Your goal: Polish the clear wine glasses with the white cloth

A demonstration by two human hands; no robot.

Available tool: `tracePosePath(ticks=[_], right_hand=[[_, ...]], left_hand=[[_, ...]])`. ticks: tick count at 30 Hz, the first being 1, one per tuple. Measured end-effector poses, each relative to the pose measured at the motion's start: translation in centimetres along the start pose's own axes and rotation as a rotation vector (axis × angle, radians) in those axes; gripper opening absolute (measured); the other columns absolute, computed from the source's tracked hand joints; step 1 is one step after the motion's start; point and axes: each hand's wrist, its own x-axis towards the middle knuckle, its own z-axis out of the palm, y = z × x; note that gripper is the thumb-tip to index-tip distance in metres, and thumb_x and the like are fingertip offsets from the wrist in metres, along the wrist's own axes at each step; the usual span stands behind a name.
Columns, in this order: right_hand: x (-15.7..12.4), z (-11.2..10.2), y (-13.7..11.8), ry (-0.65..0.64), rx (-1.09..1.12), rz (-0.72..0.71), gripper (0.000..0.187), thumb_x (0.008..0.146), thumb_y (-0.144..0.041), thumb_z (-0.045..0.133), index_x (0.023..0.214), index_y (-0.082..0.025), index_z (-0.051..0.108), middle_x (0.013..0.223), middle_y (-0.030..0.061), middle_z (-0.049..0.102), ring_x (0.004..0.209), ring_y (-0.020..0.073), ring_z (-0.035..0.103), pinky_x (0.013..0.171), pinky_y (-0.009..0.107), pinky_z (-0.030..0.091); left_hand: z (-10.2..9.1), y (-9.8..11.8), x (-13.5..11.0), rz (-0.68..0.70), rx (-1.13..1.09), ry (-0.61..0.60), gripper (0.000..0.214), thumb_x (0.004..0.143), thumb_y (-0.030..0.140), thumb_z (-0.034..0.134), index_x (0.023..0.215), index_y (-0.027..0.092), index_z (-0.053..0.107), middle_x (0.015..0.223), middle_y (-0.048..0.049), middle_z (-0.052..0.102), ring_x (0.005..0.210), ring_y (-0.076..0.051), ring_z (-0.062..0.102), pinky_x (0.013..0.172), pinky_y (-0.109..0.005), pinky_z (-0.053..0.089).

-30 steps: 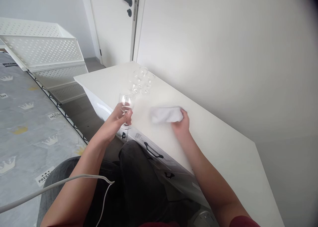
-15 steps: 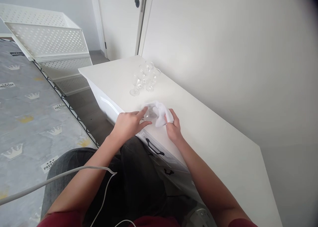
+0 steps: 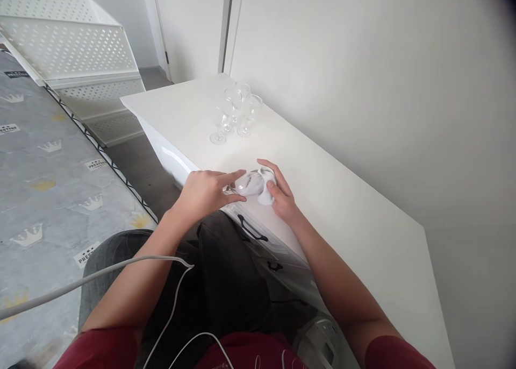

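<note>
My left hand (image 3: 207, 189) is closed on a clear stemmed glass (image 3: 245, 183), held on its side just above the near edge of the white countertop (image 3: 355, 218). My right hand (image 3: 278, 194) grips a white cloth (image 3: 262, 189) that is pushed into and around the glass bowl. Both hands meet at the glass. Several more clear stemmed glasses (image 3: 236, 113) stand upright in a cluster farther back on the countertop.
A white wall runs along the right of the countertop. White perforated crates (image 3: 68, 51) are stacked at the far left by a patterned grey mattress (image 3: 40, 170). A white cable (image 3: 121, 272) crosses my lap. A white door stands behind.
My left hand brought the glass from the left over to the cloth. My right hand lifted the cloth off the counter and wrapped it into the glass.
</note>
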Motion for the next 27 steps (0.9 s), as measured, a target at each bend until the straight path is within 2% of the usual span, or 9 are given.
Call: tracePosePath(ticks=[4,7,12,17,22,24,27], right_hand=[[0.2,-0.1,0.2,0.111,-0.034,-0.070,0.040,0.095,-0.054,0.071,0.128,-0.031,0.071,0.130,0.0059,0.066,0.121,0.0290,0.060,0.111,0.043,0.048],[0.2,0.1,0.2,0.145,-0.038,-0.030,0.045,0.094,-0.052,0.073,0.134,-0.032,0.067,0.132,0.0061,0.066,0.127,0.0296,0.059,0.109,0.043,0.051],[0.2,0.4,0.2,0.022,0.008,0.101,0.052,0.095,-0.053,0.072,0.143,-0.034,0.064,0.127,0.0057,0.067,0.122,0.0286,0.060,0.107,0.043,0.052],[0.6,-0.2,0.4,-0.045,0.056,0.117,0.048,0.096,-0.058,0.068,0.135,-0.031,0.068,0.110,0.0041,0.068,0.096,0.0242,0.062,0.092,0.037,0.052],[0.6,-0.3,0.3,-0.035,0.083,0.057,0.045,0.094,-0.063,0.069,0.122,-0.029,0.071,0.105,0.0053,0.064,0.092,0.0240,0.059,0.087,0.036,0.051],[0.5,-0.4,0.3,-0.034,0.049,0.053,0.045,0.094,-0.065,0.068,0.121,-0.029,0.071,0.106,0.0056,0.063,0.092,0.0243,0.058,0.089,0.037,0.051],[0.3,-0.7,0.3,-0.067,-0.043,0.003,0.041,0.097,-0.063,0.064,0.121,-0.030,0.073,0.113,0.0059,0.064,0.099,0.0251,0.059,0.098,0.040,0.050]], left_hand=[[-0.2,0.0,0.0,-0.022,0.022,-0.001,0.065,0.085,0.058,0.084,0.143,0.031,0.072,0.092,-0.0072,0.084,0.075,-0.027,0.075,0.061,-0.030,0.038],[0.4,0.7,0.0,-0.028,0.093,-0.031,0.063,0.092,0.058,0.077,0.147,0.028,0.068,0.091,-0.0083,0.083,0.075,-0.027,0.075,0.060,-0.030,0.037],[1.3,1.7,0.1,-0.004,0.177,-0.122,0.062,0.099,0.057,0.067,0.149,0.021,0.064,0.085,-0.0106,0.080,0.068,-0.024,0.071,0.057,-0.030,0.033],[1.2,1.8,-0.4,-0.007,0.154,-0.108,0.060,0.100,0.054,0.068,0.151,0.022,0.064,0.080,-0.0101,0.078,0.065,-0.025,0.070,0.057,-0.031,0.033],[1.0,1.9,-0.5,-0.080,-0.032,-0.016,0.061,0.092,0.052,0.079,0.147,0.029,0.068,0.086,-0.0083,0.081,0.072,-0.025,0.072,0.063,-0.031,0.042],[1.0,2.1,-0.3,-0.175,-0.186,-0.007,0.061,0.085,0.052,0.085,0.141,0.029,0.074,0.087,-0.0063,0.081,0.072,-0.024,0.071,0.064,-0.032,0.045],[1.0,2.4,0.1,-0.372,-0.474,-0.093,0.069,0.079,0.065,0.086,0.134,0.024,0.078,0.077,-0.0042,0.079,0.062,-0.021,0.066,0.059,-0.031,0.046]])
